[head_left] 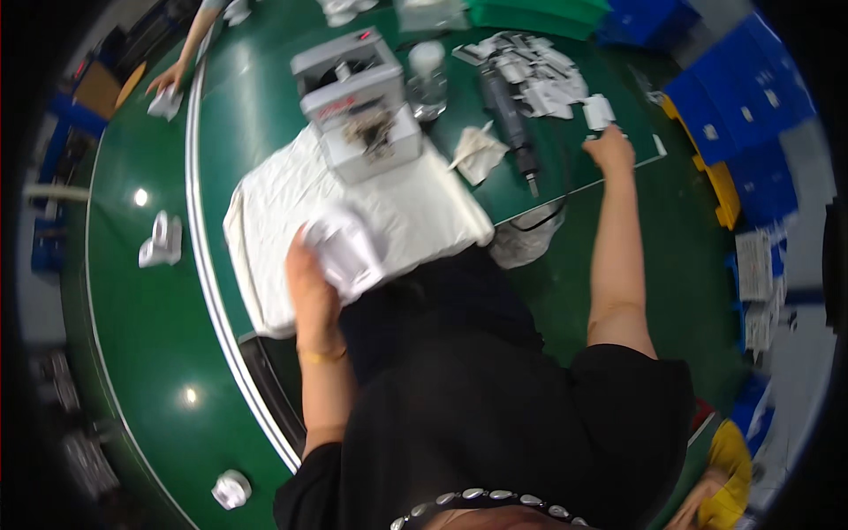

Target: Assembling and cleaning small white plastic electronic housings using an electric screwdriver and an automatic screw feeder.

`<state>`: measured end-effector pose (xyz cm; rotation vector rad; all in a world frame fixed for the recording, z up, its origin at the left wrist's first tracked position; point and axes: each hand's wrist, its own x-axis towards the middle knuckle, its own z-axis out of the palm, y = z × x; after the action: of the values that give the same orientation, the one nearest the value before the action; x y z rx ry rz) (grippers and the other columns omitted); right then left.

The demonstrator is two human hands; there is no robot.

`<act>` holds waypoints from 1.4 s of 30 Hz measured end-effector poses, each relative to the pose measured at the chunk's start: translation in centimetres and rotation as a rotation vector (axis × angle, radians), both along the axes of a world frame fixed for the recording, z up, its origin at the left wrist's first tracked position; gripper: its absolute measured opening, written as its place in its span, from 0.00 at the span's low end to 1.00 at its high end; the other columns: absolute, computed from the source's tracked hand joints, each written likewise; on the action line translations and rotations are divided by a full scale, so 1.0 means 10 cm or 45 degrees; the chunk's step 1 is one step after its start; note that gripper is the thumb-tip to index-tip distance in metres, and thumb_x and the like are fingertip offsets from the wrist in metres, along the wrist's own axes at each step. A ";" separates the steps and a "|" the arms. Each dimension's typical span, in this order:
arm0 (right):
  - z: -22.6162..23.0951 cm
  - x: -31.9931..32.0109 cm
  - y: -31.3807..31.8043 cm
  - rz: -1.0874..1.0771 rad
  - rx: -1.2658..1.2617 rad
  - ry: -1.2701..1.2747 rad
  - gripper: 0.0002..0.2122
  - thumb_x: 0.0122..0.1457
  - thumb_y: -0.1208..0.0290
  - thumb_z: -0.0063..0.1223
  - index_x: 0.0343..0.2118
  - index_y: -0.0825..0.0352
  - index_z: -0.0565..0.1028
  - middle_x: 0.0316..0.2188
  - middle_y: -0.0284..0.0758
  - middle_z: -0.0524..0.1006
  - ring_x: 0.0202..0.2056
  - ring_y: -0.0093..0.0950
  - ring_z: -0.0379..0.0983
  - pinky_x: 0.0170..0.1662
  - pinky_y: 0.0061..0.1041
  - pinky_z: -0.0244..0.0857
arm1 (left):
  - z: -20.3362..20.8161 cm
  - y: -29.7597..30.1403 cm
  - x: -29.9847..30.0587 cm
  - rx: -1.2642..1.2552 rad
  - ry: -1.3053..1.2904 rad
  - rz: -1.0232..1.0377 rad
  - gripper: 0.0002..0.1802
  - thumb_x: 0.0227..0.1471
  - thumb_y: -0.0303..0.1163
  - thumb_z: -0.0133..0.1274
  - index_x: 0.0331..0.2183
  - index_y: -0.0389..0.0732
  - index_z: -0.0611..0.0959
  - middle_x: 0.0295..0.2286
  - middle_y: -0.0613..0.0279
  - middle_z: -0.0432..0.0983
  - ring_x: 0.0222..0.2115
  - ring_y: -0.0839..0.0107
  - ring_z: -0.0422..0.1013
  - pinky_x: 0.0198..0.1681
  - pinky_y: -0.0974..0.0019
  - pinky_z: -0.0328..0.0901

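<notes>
1. A glossy white plastic housing (347, 254), hollow and blurred, sits over the near part of the cloth, in the left hand (311, 278), whose fingers wrap its left side.
2. The right hand (611, 150) stretches out to a smooth white piece (598, 112); its fingers are bunched there, but from here I can't tell how far open, or whether they grip it.
3. Beside that piece lies a heap of angular white parts (543, 84).
4. Creased white cloth (265, 212) runs under a boxy grey machine (353, 97).
5. A slim, dark electric screwdriver (511, 124) lies nearby.
</notes>
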<state>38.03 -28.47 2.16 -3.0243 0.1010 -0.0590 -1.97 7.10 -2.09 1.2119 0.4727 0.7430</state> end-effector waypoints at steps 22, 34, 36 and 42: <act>0.68 -2.55 1.68 1.490 1.462 0.389 0.13 0.54 0.81 0.61 0.44 0.66 0.79 0.34 0.29 0.75 0.33 0.17 0.68 0.38 0.16 0.61 | 0.50 -0.50 0.30 -0.174 0.025 -0.354 0.27 0.60 0.51 0.52 0.43 0.34 0.78 0.34 0.67 0.77 0.34 0.81 0.69 0.39 0.75 0.64; 0.50 -2.50 1.73 1.036 1.851 1.047 0.31 0.57 0.77 0.61 0.63 0.67 0.61 0.55 0.43 0.69 0.55 0.31 0.68 0.57 0.28 0.62 | 0.59 -0.49 0.22 -0.150 0.032 -0.516 0.27 0.57 0.40 0.58 0.52 0.33 0.72 0.43 0.62 0.75 0.44 0.75 0.70 0.48 0.70 0.64; 0.53 -2.47 1.70 1.135 1.810 1.112 0.34 0.58 0.77 0.58 0.65 0.70 0.53 0.57 0.46 0.67 0.55 0.31 0.67 0.57 0.28 0.62 | 0.65 -0.50 0.20 -0.100 0.007 -0.551 0.30 0.55 0.34 0.59 0.55 0.33 0.69 0.45 0.60 0.73 0.47 0.73 0.69 0.51 0.68 0.63; 0.51 -2.50 1.68 1.150 1.844 1.033 0.33 0.56 0.77 0.59 0.64 0.69 0.57 0.57 0.45 0.68 0.54 0.32 0.68 0.58 0.30 0.62 | 0.65 -0.51 0.20 -0.039 0.009 -0.564 0.34 0.52 0.27 0.59 0.58 0.34 0.65 0.49 0.59 0.71 0.51 0.70 0.66 0.56 0.64 0.59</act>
<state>13.04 -11.66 7.29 -1.2921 -0.7605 0.8605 0.00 2.01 4.44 1.2344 0.2067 0.3507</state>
